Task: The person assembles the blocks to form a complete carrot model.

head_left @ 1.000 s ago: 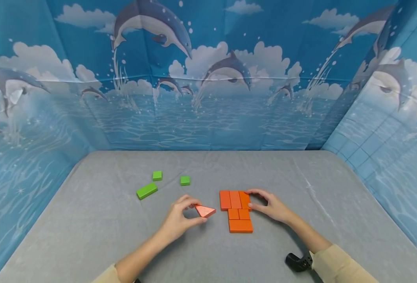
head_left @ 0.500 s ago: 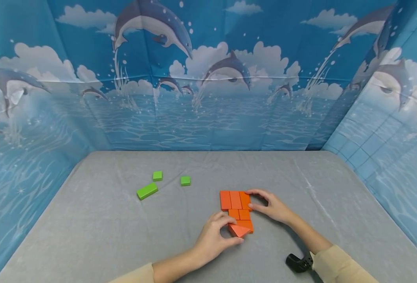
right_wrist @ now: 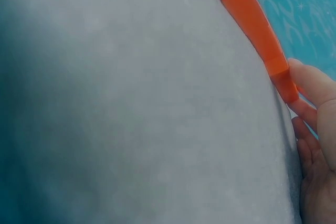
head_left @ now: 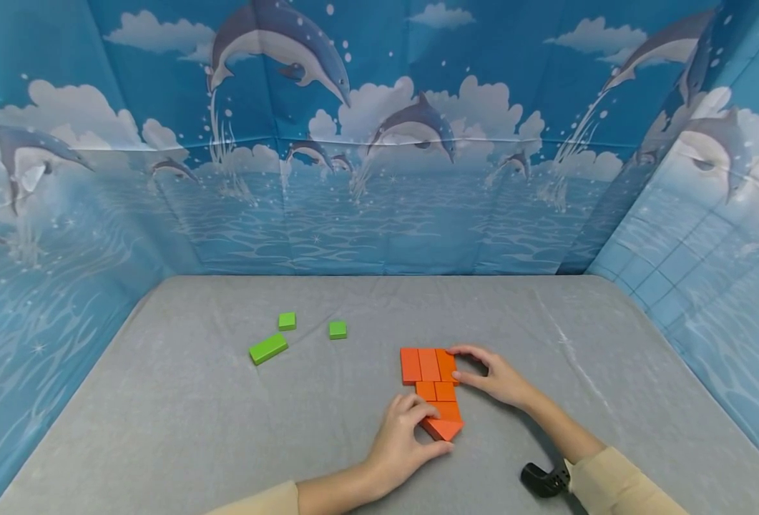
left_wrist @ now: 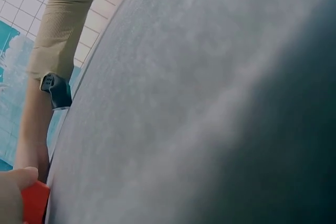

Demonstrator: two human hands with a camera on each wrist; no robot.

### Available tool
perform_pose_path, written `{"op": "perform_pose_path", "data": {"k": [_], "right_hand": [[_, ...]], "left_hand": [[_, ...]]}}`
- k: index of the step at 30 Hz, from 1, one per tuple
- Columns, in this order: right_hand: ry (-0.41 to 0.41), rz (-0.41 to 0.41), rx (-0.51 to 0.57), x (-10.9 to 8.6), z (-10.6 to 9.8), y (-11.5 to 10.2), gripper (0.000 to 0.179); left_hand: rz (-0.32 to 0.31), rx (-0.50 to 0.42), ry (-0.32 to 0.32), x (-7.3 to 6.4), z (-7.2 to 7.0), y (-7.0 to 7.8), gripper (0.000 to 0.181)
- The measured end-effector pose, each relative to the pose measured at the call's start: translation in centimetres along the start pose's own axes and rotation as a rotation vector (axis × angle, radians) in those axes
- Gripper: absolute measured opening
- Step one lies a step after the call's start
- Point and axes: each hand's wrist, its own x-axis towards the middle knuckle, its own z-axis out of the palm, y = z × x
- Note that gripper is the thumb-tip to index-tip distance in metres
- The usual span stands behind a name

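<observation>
The left hand (head_left: 403,440) pinches the orange triangle (head_left: 442,428) at the near end of the flat orange layout (head_left: 426,391), the right hand (head_left: 500,379) grips that layout's far right block (head_left: 446,363), and the triangle, likely light, stiff, smooth and sturdy, seems best held by 2 opposite edges.

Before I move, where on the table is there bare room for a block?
Bare room lies left of the left hand, in front of the green blocks, and right of the right hand, to the edge of the table. It's crowded at the orange blocks, where both hands are.
</observation>
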Motion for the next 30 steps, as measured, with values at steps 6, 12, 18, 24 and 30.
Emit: {"op": "perform_pose_path", "data": {"k": [6,12,18,24,30], "right_hand": [[-0.002,-0.013,0.004,0.3,-0.2,0.2,0.040],[0.011,-0.047,-0.008,0.5,-0.3,0.2,0.039],[0.010,-0.053,-0.011,0.8,-0.6,0.3,0.039],[-0.017,-0.009,0.011,1.0,-0.9,0.5,0.041],[-0.024,-0.011,0.008,1.1,-1.0,0.6,0.041]], "left_hand": [[-0.034,0.012,0.024,0.1,0.2,-0.3,0.032],[-0.034,0.032,0.033,0.4,0.3,-0.4,0.034],[-0.040,0.027,0.032,0.7,0.4,-0.4,0.034],[-0.041,0.036,0.032,0.9,0.7,-0.5,0.035],[-0.044,0.042,0.043,1.0,0.9,-0.5,0.035]]}}
